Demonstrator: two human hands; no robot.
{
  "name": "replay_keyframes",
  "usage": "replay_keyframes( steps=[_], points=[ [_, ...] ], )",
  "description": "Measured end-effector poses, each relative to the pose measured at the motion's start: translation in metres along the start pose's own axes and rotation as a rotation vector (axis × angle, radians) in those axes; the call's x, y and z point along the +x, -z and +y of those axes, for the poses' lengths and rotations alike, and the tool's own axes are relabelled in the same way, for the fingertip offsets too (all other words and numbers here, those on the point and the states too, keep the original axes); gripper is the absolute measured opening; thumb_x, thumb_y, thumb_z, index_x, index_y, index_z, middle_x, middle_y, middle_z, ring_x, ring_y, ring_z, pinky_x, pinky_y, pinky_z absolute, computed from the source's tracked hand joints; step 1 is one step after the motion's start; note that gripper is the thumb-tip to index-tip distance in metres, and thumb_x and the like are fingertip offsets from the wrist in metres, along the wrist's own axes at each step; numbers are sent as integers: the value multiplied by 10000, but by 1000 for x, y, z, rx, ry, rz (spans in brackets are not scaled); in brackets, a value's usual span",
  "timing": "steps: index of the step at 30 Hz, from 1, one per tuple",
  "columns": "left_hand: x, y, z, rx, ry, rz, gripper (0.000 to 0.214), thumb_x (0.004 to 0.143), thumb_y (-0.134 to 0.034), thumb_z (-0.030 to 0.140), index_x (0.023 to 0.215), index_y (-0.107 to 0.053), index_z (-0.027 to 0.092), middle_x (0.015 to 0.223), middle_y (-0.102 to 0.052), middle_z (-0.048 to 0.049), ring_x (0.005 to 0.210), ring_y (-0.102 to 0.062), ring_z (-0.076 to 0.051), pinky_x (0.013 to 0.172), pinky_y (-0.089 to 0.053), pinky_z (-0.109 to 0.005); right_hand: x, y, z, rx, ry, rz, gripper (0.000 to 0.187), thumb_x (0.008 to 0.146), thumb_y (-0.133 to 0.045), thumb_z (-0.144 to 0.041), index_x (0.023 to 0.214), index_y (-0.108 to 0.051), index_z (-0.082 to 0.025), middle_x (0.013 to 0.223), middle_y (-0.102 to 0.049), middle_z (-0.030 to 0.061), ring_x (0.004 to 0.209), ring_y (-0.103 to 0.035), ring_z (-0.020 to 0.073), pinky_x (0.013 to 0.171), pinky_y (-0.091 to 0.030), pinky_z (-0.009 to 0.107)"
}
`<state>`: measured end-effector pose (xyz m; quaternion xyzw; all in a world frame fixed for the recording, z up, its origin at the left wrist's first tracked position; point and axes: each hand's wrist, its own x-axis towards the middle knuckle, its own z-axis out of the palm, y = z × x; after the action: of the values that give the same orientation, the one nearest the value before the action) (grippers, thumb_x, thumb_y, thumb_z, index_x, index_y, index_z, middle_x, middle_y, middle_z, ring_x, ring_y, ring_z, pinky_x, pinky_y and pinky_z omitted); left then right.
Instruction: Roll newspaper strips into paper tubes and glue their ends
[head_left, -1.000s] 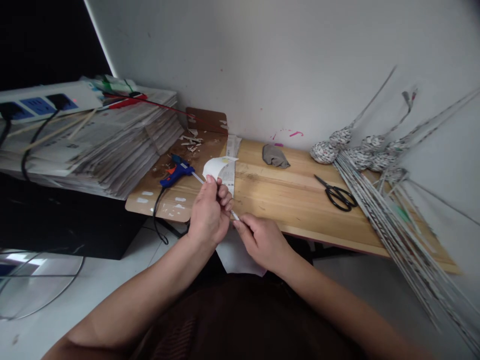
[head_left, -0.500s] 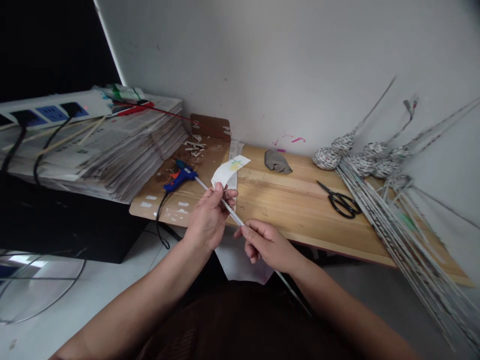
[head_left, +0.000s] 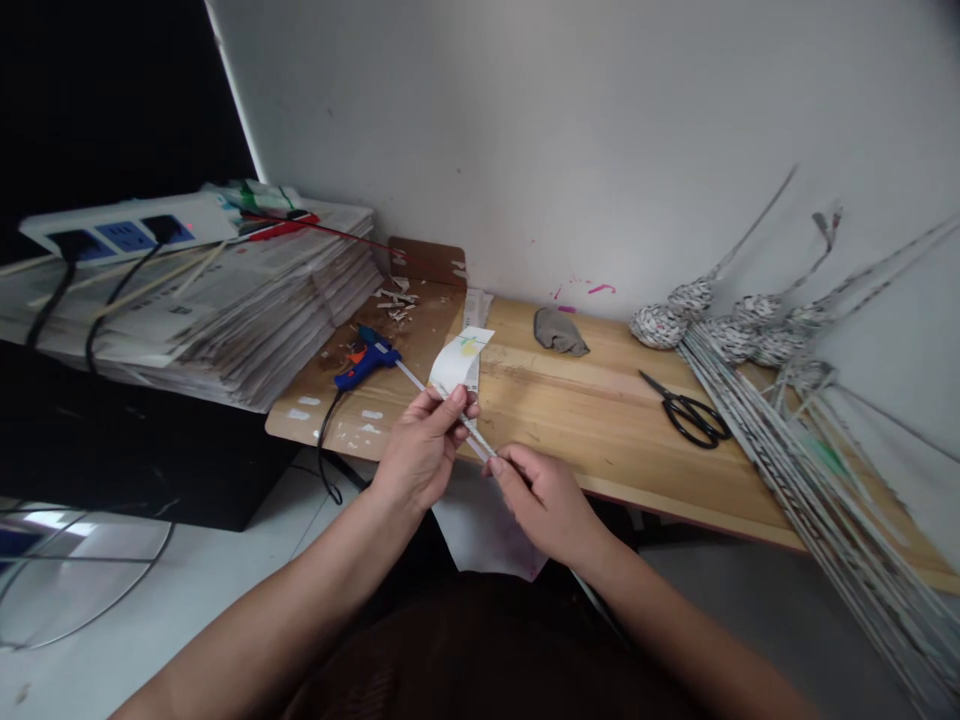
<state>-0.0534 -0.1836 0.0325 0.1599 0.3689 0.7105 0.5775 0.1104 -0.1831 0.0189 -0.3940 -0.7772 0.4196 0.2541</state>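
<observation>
My left hand (head_left: pixel 421 448) pinches a thin rolled paper stick (head_left: pixel 471 428) together with a white paper strip (head_left: pixel 457 362) that curls up from it. My right hand (head_left: pixel 541 494) is closed around the same stick a little lower down, just off the front edge of the wooden table (head_left: pixel 600 420). The stick's far tip points toward the blue hot glue gun (head_left: pixel 366 358), which lies on the table's left end.
Black scissors (head_left: pixel 688 408) and a grey cloth (head_left: pixel 559 332) lie on the table. A bundle of rolled paper sticks (head_left: pixel 795 450) and paper balls (head_left: pixel 660 325) fill the right side. A newspaper stack (head_left: pixel 217 290) with a power strip (head_left: pixel 124 226) stands at the left.
The paper strip has straightened and stands more upright. My right hand slid up the stick, closer to my left hand. The view drifted slightly left.
</observation>
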Motion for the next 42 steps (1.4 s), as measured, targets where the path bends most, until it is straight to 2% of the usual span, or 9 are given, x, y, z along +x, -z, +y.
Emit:
replay_keyframes(
  steps=[11,14,18,20,25,27,33,35,42],
  points=[
    [0,5,8,36,103,-55,86,842,-706,171,814,-650,111,802,-715,-63,768,-733,-153,643,-603,-189,5,5,15,718,-301,-298,393,972,-430,-519,873,-588,-173,472,-437,-85,371,-436,84,442,-360,229],
    [1,6,6,21,99,-59,108,845,-703,170,786,-630,116,803,-719,-64,791,-741,-165,656,-609,-194,5,5,10,510,-214,-213,368,978,-422,-510,902,-579,-186,545,-494,-56,447,-480,98,495,-375,245],
    [2,5,4,17,93,-49,85,849,-698,161,814,-637,114,782,-714,-54,779,-739,-155,649,-605,-180,4,4,1,-110,31,56,261,965,-480,-426,874,-574,-200,684,-572,8,628,-530,145,606,-368,287],
    [2,5,3,15,98,-42,81,842,-707,158,819,-642,116,766,-710,-47,759,-734,-143,631,-596,-162,4,4,0,-146,43,43,277,983,-436,-412,884,-585,-201,679,-570,11,620,-527,146,607,-366,289],
    [1,5,3,0,136,-54,62,839,-708,144,825,-654,117,732,-696,-30,720,-726,-126,611,-590,-150,6,4,11,668,-241,-348,414,987,-332,-556,847,-509,-209,444,-309,-108,355,-331,94,425,-315,236],
    [1,4,3,-4,139,-57,52,850,-697,149,833,-658,118,732,-695,-30,728,-727,-128,625,-595,-157,7,4,14,796,-270,-388,429,978,-337,-575,845,-506,-204,437,-277,-119,340,-313,88,414,-305,234],
    [1,3,0,9,144,-63,123,886,-666,229,848,-663,113,765,-707,-56,764,-732,-148,677,-610,-199,6,7,2,22,16,9,265,978,-463,-428,901,-577,-201,674,-547,-11,607,-494,126,607,-368,285],
    [0,3,0,16,144,-69,136,900,-646,231,845,-664,108,768,-707,-60,767,-732,-147,687,-611,-203,6,6,-1,-61,65,28,268,992,-435,-396,874,-575,-200,694,-560,0,640,-505,134,627,-367,292],
    [-4,3,2,19,157,-58,93,871,-679,200,827,-657,121,715,-684,-30,694,-716,-124,624,-596,-166,9,-2,16,867,-276,-431,369,989,-359,-525,816,-468,-218,429,-269,-120,331,-294,84,398,-278,230]
  ],
)
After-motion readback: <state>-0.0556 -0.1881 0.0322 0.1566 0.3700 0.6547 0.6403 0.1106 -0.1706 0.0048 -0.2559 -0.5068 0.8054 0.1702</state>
